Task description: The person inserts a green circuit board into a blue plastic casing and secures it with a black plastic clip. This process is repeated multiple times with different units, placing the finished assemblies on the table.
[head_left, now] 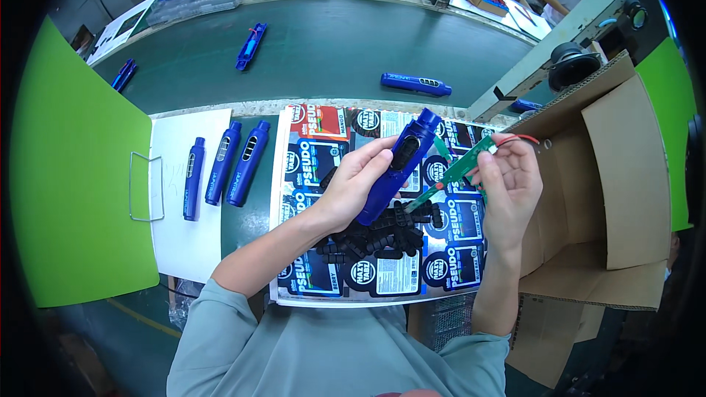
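My left hand (358,180) is closed around a blue plastic tube-shaped casing (387,185), tilted with its narrow end up and to the right; a dark slotted opening shows on its side. Between the thumb and fingers of my right hand (507,184) is a narrow green circuit board (462,167) with a red wire at its upper end. The board's lower end comes close to the casing; whether they touch I cannot tell. Beneath both hands, a pile of small black plastic parts (382,235) lies on a printed sheet (312,209) with a repeated label pattern.
Three blue casings (220,165) lie at the left, beside a white paper (173,239) and a green folder (81,176). More casings (416,84) rest on the green conveyor belt (323,44) ahead. An open cardboard box (625,176) stands at the right, near a metal post (544,59).
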A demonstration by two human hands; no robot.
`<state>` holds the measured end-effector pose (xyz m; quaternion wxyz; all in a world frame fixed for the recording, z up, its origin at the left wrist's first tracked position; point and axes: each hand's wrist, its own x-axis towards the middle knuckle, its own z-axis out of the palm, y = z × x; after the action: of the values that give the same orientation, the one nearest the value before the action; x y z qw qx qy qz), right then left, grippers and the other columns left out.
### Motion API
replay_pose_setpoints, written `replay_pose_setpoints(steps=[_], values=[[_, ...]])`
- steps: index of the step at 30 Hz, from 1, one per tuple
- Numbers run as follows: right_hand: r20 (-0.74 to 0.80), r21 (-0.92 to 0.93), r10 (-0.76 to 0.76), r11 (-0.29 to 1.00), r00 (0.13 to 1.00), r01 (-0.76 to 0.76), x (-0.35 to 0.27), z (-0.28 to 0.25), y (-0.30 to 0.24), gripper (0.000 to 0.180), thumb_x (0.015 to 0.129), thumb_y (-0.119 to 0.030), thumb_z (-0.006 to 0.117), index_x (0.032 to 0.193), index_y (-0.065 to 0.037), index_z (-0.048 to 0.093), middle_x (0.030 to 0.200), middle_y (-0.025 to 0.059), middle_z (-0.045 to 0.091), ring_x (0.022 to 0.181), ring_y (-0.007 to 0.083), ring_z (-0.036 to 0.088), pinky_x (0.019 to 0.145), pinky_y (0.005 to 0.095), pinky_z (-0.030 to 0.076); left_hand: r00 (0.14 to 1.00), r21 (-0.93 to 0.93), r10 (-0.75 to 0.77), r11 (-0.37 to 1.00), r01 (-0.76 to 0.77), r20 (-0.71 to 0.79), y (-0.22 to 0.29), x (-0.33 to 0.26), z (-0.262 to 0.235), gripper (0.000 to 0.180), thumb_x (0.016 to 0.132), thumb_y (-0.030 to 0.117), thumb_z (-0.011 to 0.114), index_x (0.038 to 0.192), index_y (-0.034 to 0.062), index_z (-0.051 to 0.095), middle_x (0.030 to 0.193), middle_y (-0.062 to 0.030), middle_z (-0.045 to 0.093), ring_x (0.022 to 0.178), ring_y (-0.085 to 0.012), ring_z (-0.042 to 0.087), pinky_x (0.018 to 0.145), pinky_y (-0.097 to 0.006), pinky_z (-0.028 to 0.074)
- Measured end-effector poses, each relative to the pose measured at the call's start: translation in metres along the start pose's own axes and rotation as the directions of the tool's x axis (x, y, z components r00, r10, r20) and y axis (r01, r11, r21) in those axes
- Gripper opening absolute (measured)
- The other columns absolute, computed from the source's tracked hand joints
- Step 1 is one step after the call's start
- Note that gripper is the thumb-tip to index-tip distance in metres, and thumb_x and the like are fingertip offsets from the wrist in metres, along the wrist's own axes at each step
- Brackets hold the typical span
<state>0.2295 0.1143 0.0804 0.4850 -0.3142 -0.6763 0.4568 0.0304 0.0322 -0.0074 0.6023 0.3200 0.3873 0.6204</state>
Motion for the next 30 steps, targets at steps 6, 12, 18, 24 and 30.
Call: replay_pose_setpoints(steps=[6,12,18,24,30], values=[[0.080,0.033,-0.032,0.999,0.996,0.030,-0.021,0.028,0.005,0.029,0.094,0.008,0.065,0.122,0.007,0.058,0.099,0.0108,0.067,0.085,0.0123,0.069,0.073,0.0231,0.054,0.985,0.066,0.169,0.984,-0.167,-0.028,-0.005,0.000,0.007,0.043,0.110,0.025,0.049,0.148,0.0038,0.050,0.119,-0.0074,0.068,0.099,-0.0110,0.067,0.081,-0.030,0.059],[0.139,0.025,-0.038,0.999,0.990,0.035,-0.026,0.039,0.015,0.028,0.094,0.007,0.066,0.121,0.005,0.060,0.095,0.0101,0.070,0.084,0.0119,0.070,0.074,0.0232,0.055,0.995,0.023,0.099,0.995,-0.099,0.006,0.002,-0.006,0.010,0.042,0.111,0.022,0.047,0.146,-0.0003,0.052,0.122,-0.0066,0.067,0.104,-0.0089,0.063,0.088,-0.026,0.053],[0.148,-0.006,-0.030,0.999,0.989,0.031,-0.028,0.041,0.015,0.027,0.094,0.007,0.067,0.120,0.005,0.061,0.098,0.0115,0.070,0.085,0.0147,0.073,0.073,0.0243,0.056,0.994,0.027,0.105,0.994,-0.105,0.006,0.005,-0.006,0.013,0.042,0.111,0.021,0.046,0.145,-0.0019,0.052,0.123,-0.0063,0.066,0.106,-0.0081,0.061,0.091,-0.025,0.051],[0.180,0.016,0.023,1.000,0.983,-0.027,-0.025,0.038,0.010,0.026,0.094,0.006,0.067,0.120,0.004,0.061,0.098,0.0115,0.071,0.085,0.0144,0.073,0.074,0.0245,0.056,0.993,0.045,0.111,0.993,-0.112,0.028,0.004,-0.005,0.014,0.041,0.111,0.021,0.046,0.145,-0.0013,0.053,0.121,-0.0062,0.067,0.104,-0.0080,0.061,0.090,-0.025,0.051],[0.171,-0.006,0.037,0.999,0.985,-0.037,-0.027,0.036,0.010,0.025,0.094,0.005,0.067,0.119,0.004,0.063,0.098,0.0113,0.071,0.083,0.0141,0.074,0.072,0.0246,0.056,0.993,0.070,0.120,0.990,-0.120,0.010,0.003,-0.003,0.017,0.042,0.111,0.021,0.046,0.145,-0.0026,0.053,0.123,-0.0073,0.066,0.107,-0.0091,0.061,0.093,-0.026,0.051]])
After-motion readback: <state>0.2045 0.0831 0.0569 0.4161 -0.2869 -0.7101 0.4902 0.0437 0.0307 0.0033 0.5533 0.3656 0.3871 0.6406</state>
